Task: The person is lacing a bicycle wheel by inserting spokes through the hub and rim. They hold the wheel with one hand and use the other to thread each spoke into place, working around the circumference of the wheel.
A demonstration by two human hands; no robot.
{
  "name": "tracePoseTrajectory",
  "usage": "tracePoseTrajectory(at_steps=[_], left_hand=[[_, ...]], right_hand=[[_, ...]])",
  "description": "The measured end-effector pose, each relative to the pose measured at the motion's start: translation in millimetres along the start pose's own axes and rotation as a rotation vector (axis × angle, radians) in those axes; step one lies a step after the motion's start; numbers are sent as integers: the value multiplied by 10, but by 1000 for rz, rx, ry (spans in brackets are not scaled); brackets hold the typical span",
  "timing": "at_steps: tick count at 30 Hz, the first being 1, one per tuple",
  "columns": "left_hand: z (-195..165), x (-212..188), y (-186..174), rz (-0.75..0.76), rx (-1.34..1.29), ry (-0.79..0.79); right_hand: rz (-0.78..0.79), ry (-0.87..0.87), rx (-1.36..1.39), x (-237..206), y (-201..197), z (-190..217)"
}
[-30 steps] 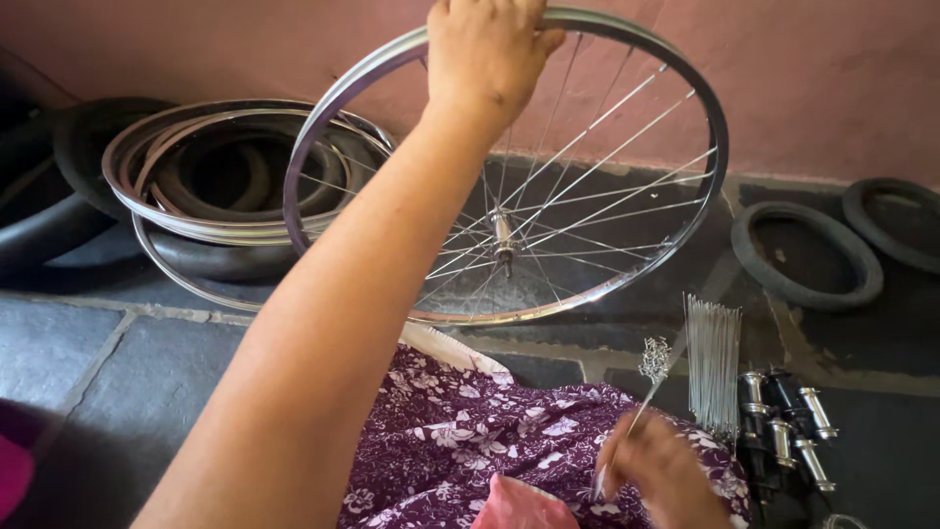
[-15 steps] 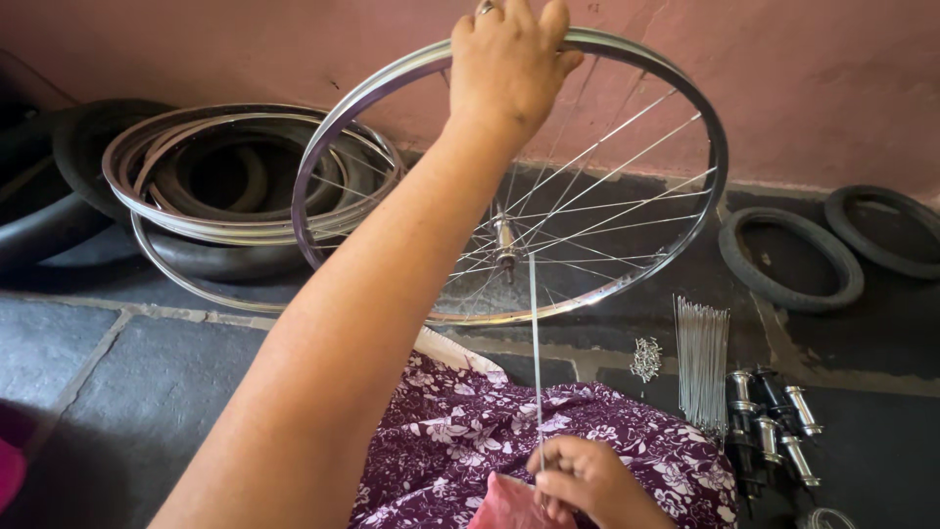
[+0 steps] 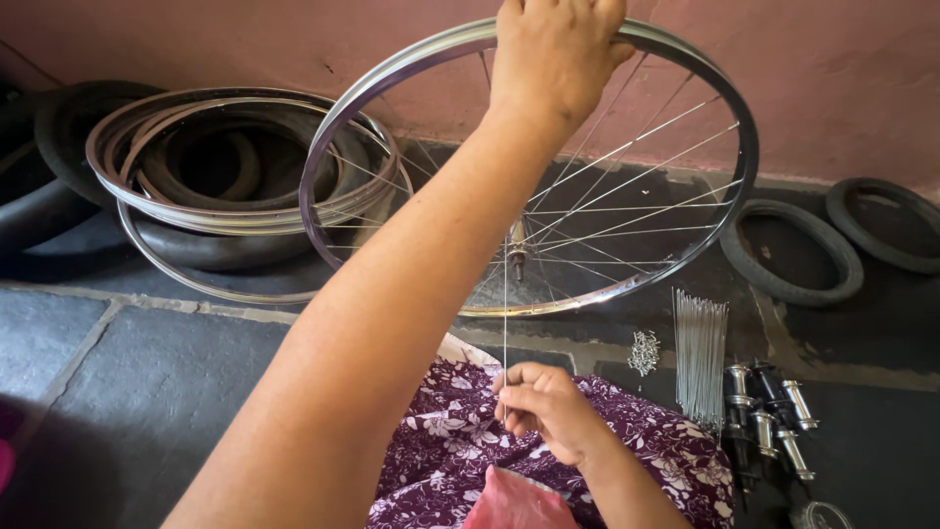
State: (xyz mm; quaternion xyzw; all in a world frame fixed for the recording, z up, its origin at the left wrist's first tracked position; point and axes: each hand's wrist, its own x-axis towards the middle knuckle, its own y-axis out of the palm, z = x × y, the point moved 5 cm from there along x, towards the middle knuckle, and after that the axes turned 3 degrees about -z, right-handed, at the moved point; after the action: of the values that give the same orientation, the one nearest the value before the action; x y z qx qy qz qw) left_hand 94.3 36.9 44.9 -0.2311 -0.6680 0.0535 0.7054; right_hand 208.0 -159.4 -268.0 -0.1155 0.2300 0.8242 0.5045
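A silver bicycle wheel rim [image 3: 729,118] stands upright in front of me, partly laced with thin spokes that meet at a hub [image 3: 517,251]. My left hand [image 3: 553,57] grips the rim at its top. My right hand [image 3: 540,404] is low, over my purple flowered lap [image 3: 446,441], pinching the lower end of a single thin spoke [image 3: 505,313] that points straight up toward the hub.
A bundle of loose spokes [image 3: 699,355], a small heap of nipples [image 3: 643,352] and several metal hubs [image 3: 769,419] lie on the dark stone floor at right. Stacked bare rims [image 3: 127,191] and tyres [image 3: 206,157] lean against the pink wall at left; two small tyres [image 3: 791,286] lie at right.
My right hand came away from the spoke bundle at right with one spoke and moved left to my lap, raising the spoke upright under the hub. My left hand stayed on the rim.
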Motion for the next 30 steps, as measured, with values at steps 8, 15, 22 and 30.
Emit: tracePoseTrajectory(at_steps=[8,15,22,30], left_hand=[[-23,-12,-37,-11,9,4],[25,25,8,50,-7,-20],[50,-1,2,9,-7,-10],[83,-27,-26,-1,-10,1]], right_hand=[[-35,-13,12,77,62,182],[-77,-24,-85,63,30,209],[-141,-60,-152,123,54,206],[-142,-44,-101,149,58,199]])
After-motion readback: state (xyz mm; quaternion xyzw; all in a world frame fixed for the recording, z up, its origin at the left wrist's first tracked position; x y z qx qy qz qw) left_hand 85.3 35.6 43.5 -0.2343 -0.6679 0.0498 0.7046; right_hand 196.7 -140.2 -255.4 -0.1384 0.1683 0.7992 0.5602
